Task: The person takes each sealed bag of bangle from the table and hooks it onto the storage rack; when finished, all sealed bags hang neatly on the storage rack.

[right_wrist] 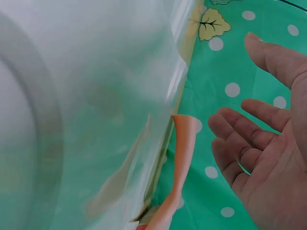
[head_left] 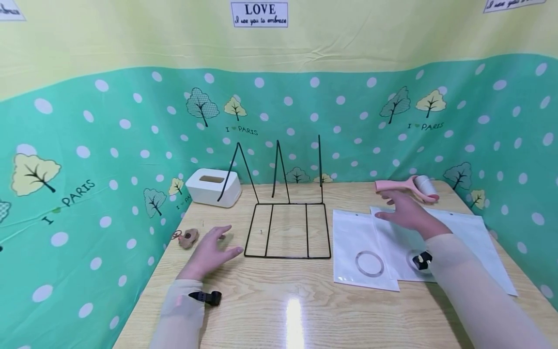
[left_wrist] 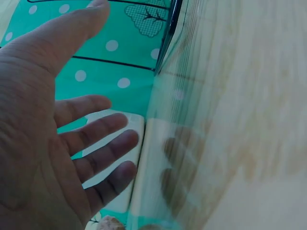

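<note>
My left hand (head_left: 211, 254) is over the left part of the table with fingers relaxed and thumb spread, holding nothing. Just right of it stands a black wire rack (head_left: 287, 257), its base flat and three upright prongs at the back. In the left wrist view the palm and loosely bent fingers (left_wrist: 105, 153) show against the cloth. My right hand (head_left: 405, 213) hovers over two overlapping white plastic bags (head_left: 348, 232), likewise with nothing in it. A grey ring (head_left: 369, 276) shows on the smaller bag. Beyond that hand lies a pink lint roller (head_left: 396, 185).
A white tissue box (head_left: 226, 194) stands at the back left, behind the rack's left prong. Near the left table edge lies a small brown object (head_left: 188, 238) with a red cord. Green dotted cloth (head_left: 131, 194) walls in the table (head_left: 248, 310) at the back and sides.
</note>
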The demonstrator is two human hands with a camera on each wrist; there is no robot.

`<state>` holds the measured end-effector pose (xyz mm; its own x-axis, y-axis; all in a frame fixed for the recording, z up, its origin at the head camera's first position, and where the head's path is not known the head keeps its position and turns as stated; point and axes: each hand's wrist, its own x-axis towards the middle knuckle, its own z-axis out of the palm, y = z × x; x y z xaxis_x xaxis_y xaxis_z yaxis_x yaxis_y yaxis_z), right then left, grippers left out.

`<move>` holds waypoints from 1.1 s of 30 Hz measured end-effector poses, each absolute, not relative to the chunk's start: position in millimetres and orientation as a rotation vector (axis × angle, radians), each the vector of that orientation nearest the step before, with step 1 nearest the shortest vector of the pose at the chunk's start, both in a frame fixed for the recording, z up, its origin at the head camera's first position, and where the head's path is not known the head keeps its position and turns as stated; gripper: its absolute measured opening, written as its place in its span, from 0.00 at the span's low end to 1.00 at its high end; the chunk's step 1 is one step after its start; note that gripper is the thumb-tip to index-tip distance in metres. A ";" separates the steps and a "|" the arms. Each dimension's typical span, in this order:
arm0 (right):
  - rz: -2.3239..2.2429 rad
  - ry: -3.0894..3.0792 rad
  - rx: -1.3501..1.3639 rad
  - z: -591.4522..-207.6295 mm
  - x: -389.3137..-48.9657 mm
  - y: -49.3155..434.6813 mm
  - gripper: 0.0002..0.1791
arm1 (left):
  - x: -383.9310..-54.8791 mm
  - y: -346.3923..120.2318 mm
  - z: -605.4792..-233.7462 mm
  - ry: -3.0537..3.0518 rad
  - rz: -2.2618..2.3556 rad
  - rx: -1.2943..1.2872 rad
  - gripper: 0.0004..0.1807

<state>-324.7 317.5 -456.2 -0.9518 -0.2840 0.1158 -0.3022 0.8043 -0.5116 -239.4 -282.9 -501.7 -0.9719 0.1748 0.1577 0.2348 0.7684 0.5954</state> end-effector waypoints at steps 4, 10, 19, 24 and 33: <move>0.874 -3.036 0.410 -459.0 -329.8 311.7 0.41 | -240.3 -281.3 -505.5 -2.898 -1.009 -0.365 0.51; 0.933 -3.060 0.443 -464.8 -338.8 304.0 0.37 | -241.6 -278.1 -509.8 -2.894 -1.055 -0.391 0.45; 1.018 -3.100 0.500 -472.5 -349.1 295.7 0.31 | -244.9 -272.3 -515.9 -2.898 -1.069 -0.380 0.39; 1.002 -3.135 0.476 -475.2 -351.6 291.6 0.29 | -245.7 -269.5 -518.2 -2.902 -1.045 -0.367 0.36; 0.910 -3.193 0.443 -478.5 -352.5 288.2 0.29 | -244.7 -264.7 -518.5 -2.933 -1.016 -0.337 0.33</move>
<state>-352.5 288.2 -478.5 -0.9439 -0.3053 -0.1260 -0.1930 0.8196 -0.5395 -244.7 -264.7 -518.5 -0.9765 0.1967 0.0883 0.2092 0.7651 0.6090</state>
